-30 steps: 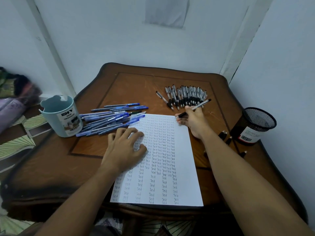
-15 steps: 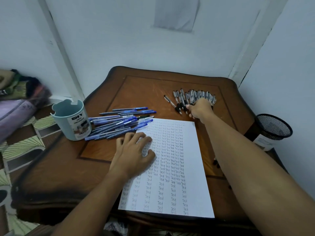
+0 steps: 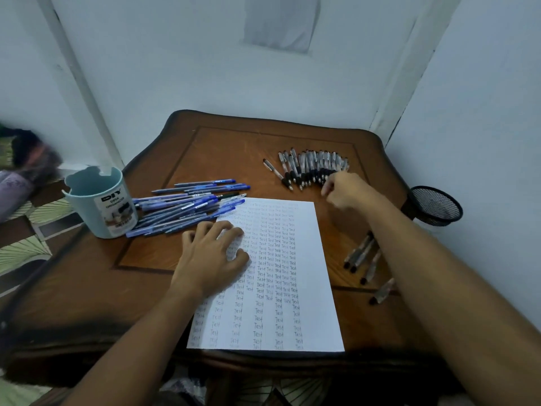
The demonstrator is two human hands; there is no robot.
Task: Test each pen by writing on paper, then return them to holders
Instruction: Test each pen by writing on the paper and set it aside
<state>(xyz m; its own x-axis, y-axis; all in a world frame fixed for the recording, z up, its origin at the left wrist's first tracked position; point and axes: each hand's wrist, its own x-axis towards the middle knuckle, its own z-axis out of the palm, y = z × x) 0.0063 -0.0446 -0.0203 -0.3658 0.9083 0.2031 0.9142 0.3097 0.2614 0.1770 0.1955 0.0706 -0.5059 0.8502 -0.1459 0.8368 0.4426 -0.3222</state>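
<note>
Since the earlier frames the right hand [image 3: 345, 190] has set its black pen down in the row and drawn back; it now hovers just beside the row's near right end, fingers loosely curled, apparently holding nothing, though blur makes this uncertain. Wooden table [image 3: 152, 259]: bears everything. Sheet of paper [image 3: 310, 288]: lies at centre, columns of "Test" covering most of it. Left hand [image 3: 209, 253]: rests flat with spread fingers on the sheet's left edge. Blue cup [image 3: 101, 203]: stands at far left; black mesh holder [image 3: 433, 205] at the right edge. Blue pens [image 3: 187, 206]: piled between cup and paper, long axes roughly left to right. Black pens [image 3: 310, 168]: fanned beyond the paper, long axes running away from the person, tips toward the person. Four loose black pens [image 3: 361, 256]: lie right of the paper, beside the right forearm, nearer the right hand, tips toward the person.
</note>
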